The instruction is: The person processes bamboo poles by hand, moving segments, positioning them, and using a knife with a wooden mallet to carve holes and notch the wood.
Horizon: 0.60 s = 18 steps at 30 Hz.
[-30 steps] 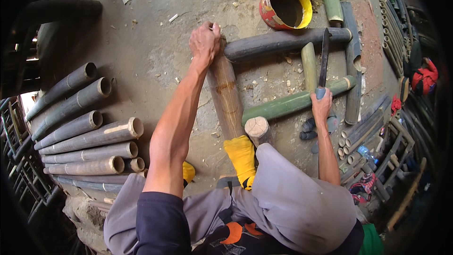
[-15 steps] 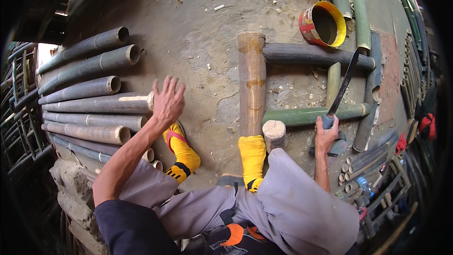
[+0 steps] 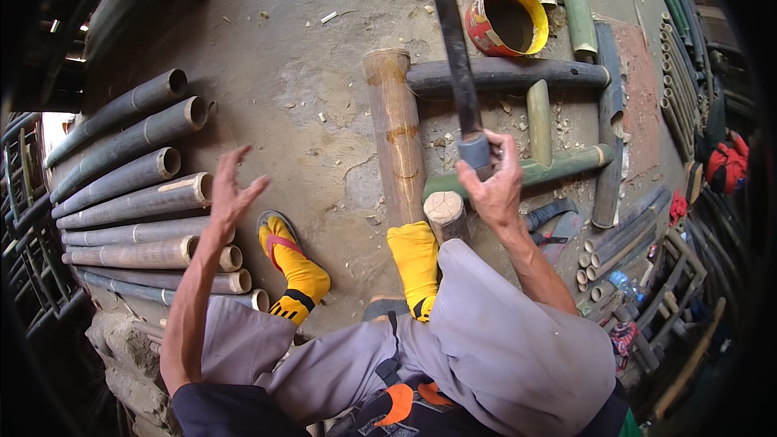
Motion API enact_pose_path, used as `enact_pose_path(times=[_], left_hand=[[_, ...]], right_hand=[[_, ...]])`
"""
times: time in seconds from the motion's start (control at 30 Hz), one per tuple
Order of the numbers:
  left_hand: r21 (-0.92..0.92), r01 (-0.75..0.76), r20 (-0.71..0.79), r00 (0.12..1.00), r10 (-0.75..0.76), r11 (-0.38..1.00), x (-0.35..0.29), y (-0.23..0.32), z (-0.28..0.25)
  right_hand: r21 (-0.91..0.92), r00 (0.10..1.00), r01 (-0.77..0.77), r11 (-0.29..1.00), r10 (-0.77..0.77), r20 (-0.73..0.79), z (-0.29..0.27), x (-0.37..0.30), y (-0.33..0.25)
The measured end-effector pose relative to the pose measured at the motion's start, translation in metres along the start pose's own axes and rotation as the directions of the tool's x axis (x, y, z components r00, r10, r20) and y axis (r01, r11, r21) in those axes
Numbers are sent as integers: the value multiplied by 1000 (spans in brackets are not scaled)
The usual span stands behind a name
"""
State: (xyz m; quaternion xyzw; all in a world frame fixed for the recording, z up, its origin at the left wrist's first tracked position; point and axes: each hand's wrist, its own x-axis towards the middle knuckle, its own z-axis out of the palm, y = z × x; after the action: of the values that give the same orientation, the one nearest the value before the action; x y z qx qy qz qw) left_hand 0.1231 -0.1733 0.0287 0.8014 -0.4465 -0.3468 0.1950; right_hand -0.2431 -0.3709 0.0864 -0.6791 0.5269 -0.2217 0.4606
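A machete with a long dark blade point(image 3: 456, 48) and a grey-blue handle is upright in my right hand point(image 3: 500, 186), whose fingers wrap the handle. The hand and blade pass in front of a green bamboo pole point(image 3: 558, 163) and a dark bamboo pole point(image 3: 534, 73) on the ground. Left of these lies a thick brown bamboo piece point(image 3: 394, 129), with my yellow-socked foot point(image 3: 414, 263) against its near end. A short round wooden block point(image 3: 445, 209) stands beside that foot. My left hand point(image 3: 232, 190) is raised, fingers apart and holding nothing, near the ends of several cut bamboo poles point(image 3: 137, 198).
A red and yellow bucket point(image 3: 530, 12) holding dark contents stands at the far right. A short bamboo stick point(image 3: 539, 121) spans the two crosswise poles. More bamboo, a plastic bottle point(image 3: 623, 283) and a red bag point(image 3: 727, 163) lie to the right. Rough stone point(image 3: 129, 348) borders the near left.
My right hand has lifted the machete leftward, swinging its blade from tilted right to nearly upright. My left hand has moved left and turned, fingers still apart. The view has shifted slightly right.
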Motion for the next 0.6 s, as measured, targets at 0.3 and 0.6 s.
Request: enact_pose_path(times=[0.3,0.6], left_hand=[[-894,233,192,971,-143,383,11,141,87],[131,-57,278,960,18,990,46,64,16]], right_hand=[[-24,970,-221,975,222,97,-13,-86,43],[-356,859,-375,856,465,214,-18,-173,118]])
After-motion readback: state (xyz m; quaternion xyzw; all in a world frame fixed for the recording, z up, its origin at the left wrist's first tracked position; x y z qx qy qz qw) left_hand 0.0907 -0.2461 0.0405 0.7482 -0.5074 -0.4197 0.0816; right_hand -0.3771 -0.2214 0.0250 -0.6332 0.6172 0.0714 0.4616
